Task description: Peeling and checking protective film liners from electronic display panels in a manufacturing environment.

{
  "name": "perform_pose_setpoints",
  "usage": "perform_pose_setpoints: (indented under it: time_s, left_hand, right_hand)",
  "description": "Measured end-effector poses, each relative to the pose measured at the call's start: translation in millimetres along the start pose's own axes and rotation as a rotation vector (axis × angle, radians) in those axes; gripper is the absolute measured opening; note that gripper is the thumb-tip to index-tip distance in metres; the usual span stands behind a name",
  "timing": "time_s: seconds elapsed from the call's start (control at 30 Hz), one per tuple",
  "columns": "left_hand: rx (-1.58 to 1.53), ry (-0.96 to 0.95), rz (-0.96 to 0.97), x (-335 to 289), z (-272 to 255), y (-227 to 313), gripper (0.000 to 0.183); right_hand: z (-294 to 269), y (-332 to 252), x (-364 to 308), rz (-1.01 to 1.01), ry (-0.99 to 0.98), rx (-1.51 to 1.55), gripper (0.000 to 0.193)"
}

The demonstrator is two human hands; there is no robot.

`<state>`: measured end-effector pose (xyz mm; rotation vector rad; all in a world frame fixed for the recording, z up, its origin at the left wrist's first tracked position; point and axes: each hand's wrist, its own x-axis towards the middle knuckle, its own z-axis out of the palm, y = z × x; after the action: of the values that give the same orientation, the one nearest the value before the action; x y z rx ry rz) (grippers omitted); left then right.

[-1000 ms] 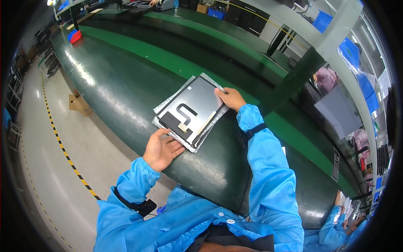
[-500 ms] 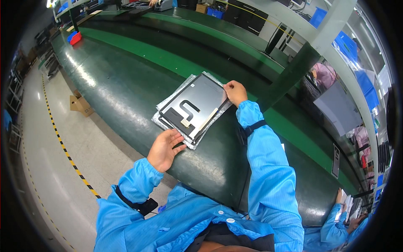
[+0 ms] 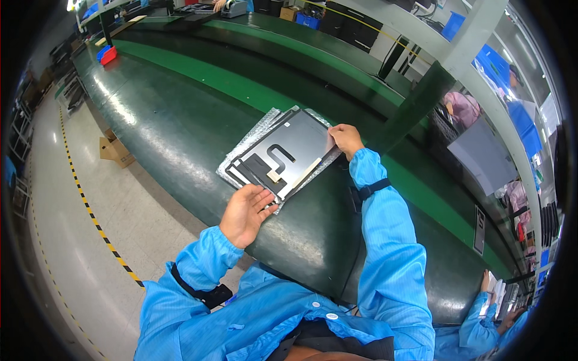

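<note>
A red bin [image 3: 109, 57] and a blue bin [image 3: 102, 52] sit on the table [image 3: 174, 138], their contents too small to tell. Below the table's edge is a cardboard box [image 3: 123, 157], its inside unclear. The left grip [image 3: 242, 216], fingers loosely spread, is at the near edge of a flat panel [image 3: 301, 132] over bubble wrap [image 3: 248, 139] on the table. Farther back, a blue crate [image 3: 307, 23] holds dark things [image 3: 313, 10]. The right grip [image 3: 347, 142] pinches the panel's right edge.
</note>
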<state>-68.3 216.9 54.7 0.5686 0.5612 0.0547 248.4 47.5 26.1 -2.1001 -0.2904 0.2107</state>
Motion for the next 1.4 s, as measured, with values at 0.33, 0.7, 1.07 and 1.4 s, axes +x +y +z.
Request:
perform_pose_setpoints:
  time_s: [0.33,0.7,1.07,1.4]
  left_hand:
    - [-0.033,-0.074,-0.03,8.6,-7.8,-12.0,0.028]
    - [0.142,-0.162,0.574,-12.0,33.7,68.0,0.019]
    - [0.339,-0.183,0.35,4.1,3.2,44.2,0.014]
    - [0.332,-0.065,0.136,-3.5,12.0,-13.0,0.024]
  right_hand:
    - [-26.6,-69.0,-47.8,-0.191,0.1,0.403,0.023]
    - [-63.4,-169.1,-94.2,-0.332,-0.183,0.786,0.029]
    - [-48.2,-99.5,-81.3,-0.252,-0.096,0.632,0.029]
    - [5.0,2.2,-15.8,-0.173,0.091,0.055,0.028]
